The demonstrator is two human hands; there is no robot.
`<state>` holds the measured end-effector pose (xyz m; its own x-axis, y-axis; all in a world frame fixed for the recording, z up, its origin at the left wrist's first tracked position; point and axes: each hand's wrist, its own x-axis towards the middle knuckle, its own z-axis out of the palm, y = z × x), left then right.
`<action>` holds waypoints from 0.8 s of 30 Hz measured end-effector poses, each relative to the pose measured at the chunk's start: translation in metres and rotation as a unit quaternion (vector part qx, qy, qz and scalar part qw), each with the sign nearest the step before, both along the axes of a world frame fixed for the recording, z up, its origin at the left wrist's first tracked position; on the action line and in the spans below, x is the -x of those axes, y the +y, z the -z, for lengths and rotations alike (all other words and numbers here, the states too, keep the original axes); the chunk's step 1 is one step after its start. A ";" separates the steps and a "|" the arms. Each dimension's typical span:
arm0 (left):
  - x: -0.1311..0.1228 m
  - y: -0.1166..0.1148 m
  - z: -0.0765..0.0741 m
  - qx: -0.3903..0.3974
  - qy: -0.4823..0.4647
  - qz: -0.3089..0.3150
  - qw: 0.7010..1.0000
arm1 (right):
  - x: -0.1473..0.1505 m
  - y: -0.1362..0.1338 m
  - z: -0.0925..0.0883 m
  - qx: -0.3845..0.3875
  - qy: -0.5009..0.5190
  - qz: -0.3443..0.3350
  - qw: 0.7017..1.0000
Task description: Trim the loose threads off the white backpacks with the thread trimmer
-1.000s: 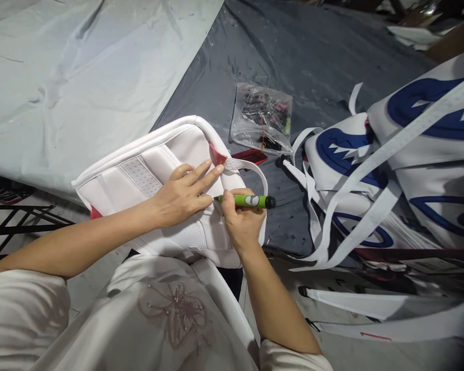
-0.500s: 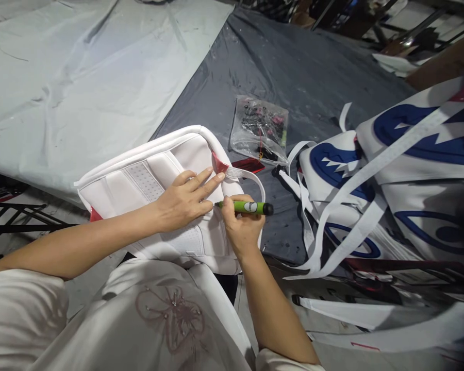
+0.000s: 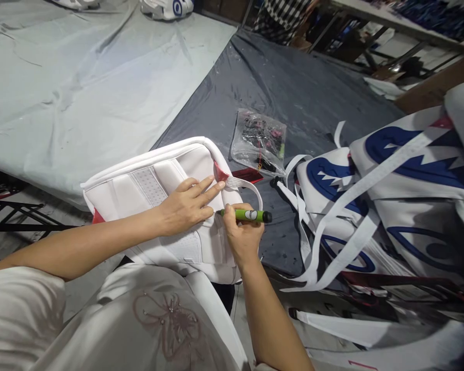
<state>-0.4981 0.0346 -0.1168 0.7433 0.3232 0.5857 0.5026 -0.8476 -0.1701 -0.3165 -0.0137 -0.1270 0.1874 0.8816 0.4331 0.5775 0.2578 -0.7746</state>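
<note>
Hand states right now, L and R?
Left hand: open, fingers spread, laid on the white bag; holding nothing visible.
Right hand: closed, holding the green marker.

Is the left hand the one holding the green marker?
No, the right hand grips the green marker, while the left hand lies on the white backpack.

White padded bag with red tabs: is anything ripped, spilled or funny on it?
Nothing stands out: no rip or spill shows on the white padded bag. The left hand and right hand hide parts of it.
</note>
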 end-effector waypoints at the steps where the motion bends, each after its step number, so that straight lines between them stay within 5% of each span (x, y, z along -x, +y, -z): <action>1: 0.000 0.000 0.000 -0.001 -0.002 0.000 1.000 | 0.000 0.000 0.000 0.005 0.000 0.001 1.000; 24: 0.002 0.001 0.002 -0.003 0.012 -0.009 1.000 | 0.002 0.001 -0.001 0.023 0.018 0.012 1.000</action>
